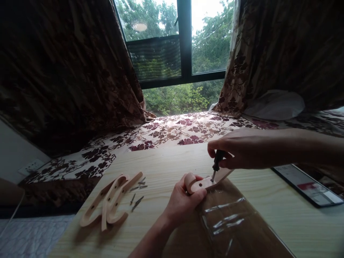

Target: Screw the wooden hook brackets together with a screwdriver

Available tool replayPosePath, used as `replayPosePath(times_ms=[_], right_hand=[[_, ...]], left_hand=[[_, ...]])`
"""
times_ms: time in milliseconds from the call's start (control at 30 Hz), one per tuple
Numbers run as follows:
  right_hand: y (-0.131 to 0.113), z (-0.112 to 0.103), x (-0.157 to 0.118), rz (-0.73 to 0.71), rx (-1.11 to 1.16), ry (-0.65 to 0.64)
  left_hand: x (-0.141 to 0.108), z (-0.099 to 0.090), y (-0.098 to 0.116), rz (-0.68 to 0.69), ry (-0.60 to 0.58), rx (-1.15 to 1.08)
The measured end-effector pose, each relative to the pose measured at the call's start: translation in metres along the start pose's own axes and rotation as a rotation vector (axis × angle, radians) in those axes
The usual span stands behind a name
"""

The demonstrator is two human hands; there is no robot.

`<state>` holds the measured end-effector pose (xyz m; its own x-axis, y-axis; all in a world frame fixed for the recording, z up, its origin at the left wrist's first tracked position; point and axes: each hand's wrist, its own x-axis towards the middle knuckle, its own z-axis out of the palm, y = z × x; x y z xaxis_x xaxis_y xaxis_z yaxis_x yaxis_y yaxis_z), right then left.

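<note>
My left hand [185, 195] is closed around the curled end of a pale wooden hook [206, 183], which lies against the end of a brown board in clear plastic wrap [231, 211]. A dark hole shows in the hook near my thumb. My right hand [228, 148] grips the black handle of a screwdriver [217, 161] from above. The shaft slants down, and its tip meets the hook at a second hole; whether a screw sits there is too small to tell. The hook's far end is partly behind my right hand.
Several more wooden hooks [113, 202] lie on the left of the pale wooden table [166, 161], with several loose screws [137, 202] beside them. A tablet-like device [309, 186] rests at the right. Behind the table is a flower-patterned cloth [172, 132] below the window.
</note>
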<state>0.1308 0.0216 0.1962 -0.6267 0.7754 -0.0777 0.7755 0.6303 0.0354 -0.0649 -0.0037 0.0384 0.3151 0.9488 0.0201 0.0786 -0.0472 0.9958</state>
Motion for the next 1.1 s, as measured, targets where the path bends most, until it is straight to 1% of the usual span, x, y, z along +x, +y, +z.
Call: replayPosePath(times_ms=[100, 167, 300, 400, 467, 567, 667, 800, 900, 967, 1100], right_hand=[[0.0, -0.003, -0.001, -0.046, 0.035, -0.044], [-0.001, 0.0, -0.001, -0.053, 0.012, -0.038], [-0.003, 0.01, 0.002, 0.026, -0.085, 0.008], [-0.001, 0.011, 0.001, 0.054, -0.124, 0.028], [0.001, 0.008, -0.001, 0.013, -0.07, 0.022], [0.001, 0.004, -0.004, -0.056, 0.049, -0.027], [-0.002, 0.005, -0.002, -0.029, 0.071, -0.055], [-0.003, 0.014, 0.001, 0.059, 0.029, 0.009], [0.002, 0.02, -0.001, 0.146, 0.059, 0.039], [0.008, 0.022, -0.004, 0.152, 0.098, 0.069], [0.017, 0.021, -0.01, 0.138, 0.142, 0.193]], left_hand=[[0.0, 0.0, 0.001, 0.002, 0.015, 0.017], [0.0, 0.0, 0.001, 0.008, 0.025, 0.028], [0.001, 0.0, 0.002, 0.032, 0.019, 0.041], [0.001, -0.001, 0.001, 0.039, 0.015, 0.063], [0.0, -0.001, 0.0, 0.035, 0.015, 0.076], [-0.001, 0.0, 0.0, 0.028, 0.017, 0.077], [0.0, -0.001, 0.002, 0.038, 0.024, 0.084], [0.0, -0.001, 0.003, 0.048, 0.02, 0.093], [-0.002, 0.0, 0.002, 0.05, 0.032, 0.1], [-0.003, 0.001, 0.001, 0.056, 0.045, 0.099], [-0.003, 0.002, 0.002, 0.098, 0.066, 0.104]])
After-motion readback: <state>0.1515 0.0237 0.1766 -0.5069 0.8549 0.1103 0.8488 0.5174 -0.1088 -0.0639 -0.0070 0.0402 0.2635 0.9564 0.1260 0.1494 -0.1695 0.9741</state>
